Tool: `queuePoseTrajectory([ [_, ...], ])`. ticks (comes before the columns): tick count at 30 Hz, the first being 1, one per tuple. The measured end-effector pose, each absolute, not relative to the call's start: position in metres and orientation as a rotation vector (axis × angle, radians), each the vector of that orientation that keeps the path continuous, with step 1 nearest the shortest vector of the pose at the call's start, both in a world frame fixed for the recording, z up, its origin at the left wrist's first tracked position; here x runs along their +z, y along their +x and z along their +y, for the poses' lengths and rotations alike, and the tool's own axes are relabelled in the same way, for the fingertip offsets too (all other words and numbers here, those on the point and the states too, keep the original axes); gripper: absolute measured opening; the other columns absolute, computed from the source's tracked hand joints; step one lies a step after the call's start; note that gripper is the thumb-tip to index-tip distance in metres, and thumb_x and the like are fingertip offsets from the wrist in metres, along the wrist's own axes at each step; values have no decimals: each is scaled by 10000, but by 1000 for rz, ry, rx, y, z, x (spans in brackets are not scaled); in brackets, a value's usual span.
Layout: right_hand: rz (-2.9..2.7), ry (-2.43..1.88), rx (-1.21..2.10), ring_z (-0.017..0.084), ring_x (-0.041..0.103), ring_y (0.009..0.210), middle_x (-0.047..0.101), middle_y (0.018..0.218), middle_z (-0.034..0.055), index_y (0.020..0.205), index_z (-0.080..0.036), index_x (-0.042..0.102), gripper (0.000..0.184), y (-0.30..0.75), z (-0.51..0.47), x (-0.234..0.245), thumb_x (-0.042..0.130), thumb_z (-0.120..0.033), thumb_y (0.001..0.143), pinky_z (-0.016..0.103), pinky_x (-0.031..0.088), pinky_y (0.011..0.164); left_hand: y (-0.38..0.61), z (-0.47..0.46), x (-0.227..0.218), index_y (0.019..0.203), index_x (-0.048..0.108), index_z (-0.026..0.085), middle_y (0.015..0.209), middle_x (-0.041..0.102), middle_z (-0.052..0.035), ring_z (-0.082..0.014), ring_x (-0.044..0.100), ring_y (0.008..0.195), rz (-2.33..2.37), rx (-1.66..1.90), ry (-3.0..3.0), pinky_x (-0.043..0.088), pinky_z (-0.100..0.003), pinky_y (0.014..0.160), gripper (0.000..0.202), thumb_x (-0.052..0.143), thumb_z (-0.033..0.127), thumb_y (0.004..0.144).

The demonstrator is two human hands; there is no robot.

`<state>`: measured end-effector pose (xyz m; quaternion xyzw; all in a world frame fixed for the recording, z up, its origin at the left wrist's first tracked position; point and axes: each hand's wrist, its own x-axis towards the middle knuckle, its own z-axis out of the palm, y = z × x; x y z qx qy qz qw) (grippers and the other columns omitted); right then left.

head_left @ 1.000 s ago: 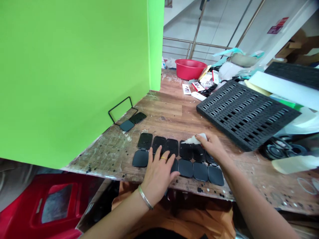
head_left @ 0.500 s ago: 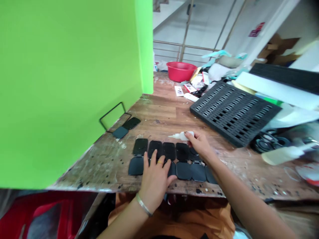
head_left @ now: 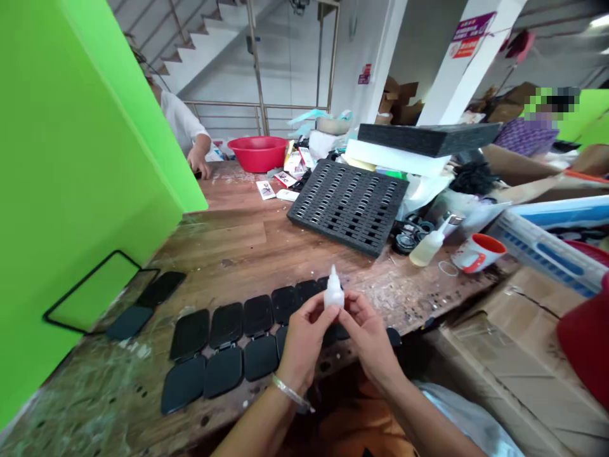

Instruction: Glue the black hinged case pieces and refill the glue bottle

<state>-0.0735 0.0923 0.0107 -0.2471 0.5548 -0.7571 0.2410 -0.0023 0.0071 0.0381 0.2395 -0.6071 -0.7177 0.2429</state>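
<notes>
Upright between my hands is a small white squeeze bottle (head_left: 333,295) with a pointed nozzle, its tip upward. My left hand (head_left: 303,333) pinches its lower part with thumb and fingers. From the other side, my right hand (head_left: 370,331) closes on it too, the thumbs nearly meeting at the front. Under and left of the hands lie several square black hinged cases (head_left: 223,371), opened flat in a row along the table edge. My hands hide part of the right end of this row.
A black slotted foam tray (head_left: 347,206) lies beyond my hands. To its right stand a yellowish bottle (head_left: 428,246) and an orange-white mug (head_left: 478,254). A green partition (head_left: 95,158) borders the left, with a black wire frame (head_left: 80,284) against it. Across the table, a person's hand (head_left: 200,158) rests near a red basin (head_left: 258,154).
My left hand has left the black cases and joined my right hand on the bottle. The bottle has turned from lying sideways to nozzle up. The view has swung right.
</notes>
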Motion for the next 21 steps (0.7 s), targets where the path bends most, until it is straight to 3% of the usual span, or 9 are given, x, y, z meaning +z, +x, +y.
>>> queuePoseTrajectory([
  [2,1787,-757,-2062,189,580,923,611,1024,62,1105,-216,543,326,-92,105,12,630,-377,836,314,468,825,-13,8,35,1057,666,128,1048,719,-81,-218,647,987,-1725,-1933,626,478,-342,920,338,650,318,778],
  [4,2072,-812,-2018,178,573,829,607,939,59,1064,-198,542,300,-111,116,15,583,-414,861,296,462,754,-21,11,32,1037,659,143,1005,723,-69,-206,657,922,-1875,-1846,588,499,-321,857,300,633,311,790],
  [6,2333,-896,-1854,161,540,682,584,757,27,886,-195,552,272,-127,123,18,509,-463,891,275,424,649,-29,18,31,1034,652,175,984,717,-47,-190,654,880,-2088,-1694,542,502,-296,811,257,606,300,814],
  [9,2680,-984,-1513,138,447,529,495,555,-6,607,-213,453,437,-144,130,20,468,-552,884,264,310,536,-40,30,30,995,641,200,942,702,-31,-177,642,832,-2335,-1426,503,494,-280,767,191,584,270,827],
  [15,2906,-832,-1315,121,379,434,429,427,-8,455,-219,373,560,-166,141,17,506,-619,824,267,219,486,-68,43,30,1004,623,198,919,690,-38,-186,626,811,-2502,-1141,422,467,-295,744,219,560,176,796],
  [18,2843,-851,-1365,116,386,426,409,418,-12,436,-214,359,558,-178,148,13,492,-570,844,264,204,475,-81,44,27,1012,651,195,901,690,-29,-182,612,790,-2523,-1266,380,458,-283,720,230,573,218,797],
  [21,2759,-972,-1440,98,374,425,378,423,-24,439,-210,324,521,-186,157,9,499,-469,857,257,203,472,-92,43,23,942,672,151,825,677,-22,-177,596,760,-2491,-1695,366,449,-266,692,224,626,280,765],
])
